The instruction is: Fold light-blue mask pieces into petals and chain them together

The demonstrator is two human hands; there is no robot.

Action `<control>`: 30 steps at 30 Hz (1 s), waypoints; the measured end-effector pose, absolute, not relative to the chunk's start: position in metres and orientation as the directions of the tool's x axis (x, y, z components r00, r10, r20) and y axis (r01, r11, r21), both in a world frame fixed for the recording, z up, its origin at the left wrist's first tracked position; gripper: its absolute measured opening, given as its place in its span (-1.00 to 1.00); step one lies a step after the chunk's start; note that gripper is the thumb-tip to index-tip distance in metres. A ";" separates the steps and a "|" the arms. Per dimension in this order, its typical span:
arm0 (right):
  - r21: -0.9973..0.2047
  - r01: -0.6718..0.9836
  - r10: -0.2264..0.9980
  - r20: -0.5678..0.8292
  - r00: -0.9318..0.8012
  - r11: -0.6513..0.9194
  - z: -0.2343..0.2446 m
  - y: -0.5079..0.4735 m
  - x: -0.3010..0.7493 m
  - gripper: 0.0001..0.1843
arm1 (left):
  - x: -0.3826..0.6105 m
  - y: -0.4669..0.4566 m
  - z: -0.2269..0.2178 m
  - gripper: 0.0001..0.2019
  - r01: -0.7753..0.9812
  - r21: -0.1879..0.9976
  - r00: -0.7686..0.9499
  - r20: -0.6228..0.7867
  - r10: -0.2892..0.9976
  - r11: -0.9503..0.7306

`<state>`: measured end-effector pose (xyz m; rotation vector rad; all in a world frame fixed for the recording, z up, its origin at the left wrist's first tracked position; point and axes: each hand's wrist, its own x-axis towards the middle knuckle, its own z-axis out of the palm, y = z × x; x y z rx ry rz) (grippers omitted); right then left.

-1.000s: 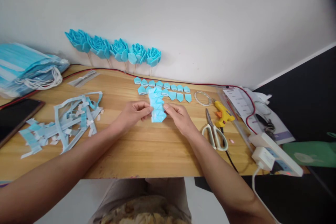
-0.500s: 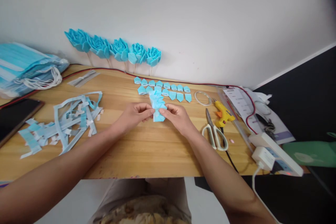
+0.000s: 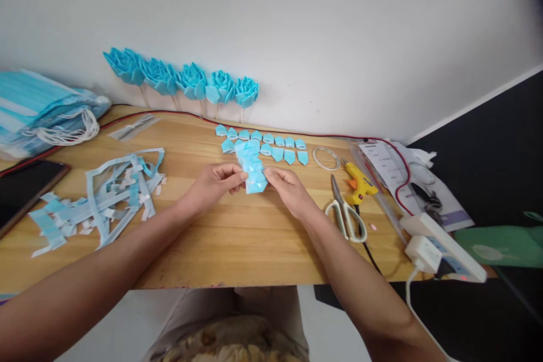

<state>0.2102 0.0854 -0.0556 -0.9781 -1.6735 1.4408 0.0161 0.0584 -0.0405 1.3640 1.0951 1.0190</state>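
Light-blue fabric-like material forms the folded strip [image 3: 253, 168] that I see held at centre frame. My left hand [image 3: 212, 181] pinches its left edge with thumb and fingertips. My right hand [image 3: 288, 189] pinches the right edge at about the same height. Both hands are closed on the folded strip, a short gap apart, with only the strip between them.

Orientation: the long axis of the folded strip runs up the frame, from the hands toward the wall. The near end sits between the fingertips. The far end overlaps the loose blue pieces [image 3: 275, 147], which lie in two rows just above the hands. Neither hand is nearer; the grip is symmetrical. I cannot tell whether the lower end rests on the table [image 3: 237, 237] or is lifted slightly.

Surroundings:
- Right of the right hand: scissors [image 3: 345, 212], a yellow glue gun [image 3: 360, 184] and a pale ring [image 3: 326, 157].
- Lower right: a white power strip [image 3: 441, 249].
- Left of the left hand, well apart: cut blue scraps [image 3: 102, 195].
- Upper left: a stack of masks [image 3: 38, 107].
- Against the wall: five blue roses [image 3: 190, 79].
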 end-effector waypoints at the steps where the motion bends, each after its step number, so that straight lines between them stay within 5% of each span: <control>1: -0.995 0.071 0.885 0.035 -0.465 0.077 -0.056 0.086 0.211 -0.56 | 0.016 0.058 -0.040 -0.73 0.073 0.997 0.185 0.006 0.983 -0.020; 8: -0.990 0.125 0.863 -0.004 -0.505 0.069 -0.048 0.082 0.210 -0.62 | 0.014 0.061 -0.045 -0.72 0.047 0.997 0.056 0.050 0.997 -0.053; 17: -0.984 0.173 0.916 -0.032 -0.401 0.041 -0.051 0.083 0.208 -0.72 | 0.015 0.059 -0.045 -0.61 0.081 0.994 0.201 0.055 0.978 -0.073; 30: -0.985 0.164 0.905 -0.030 -0.424 0.044 -0.051 0.083 0.208 -0.72 | 0.016 0.059 -0.043 -0.76 0.099 0.994 0.198 -0.059 0.978 0.040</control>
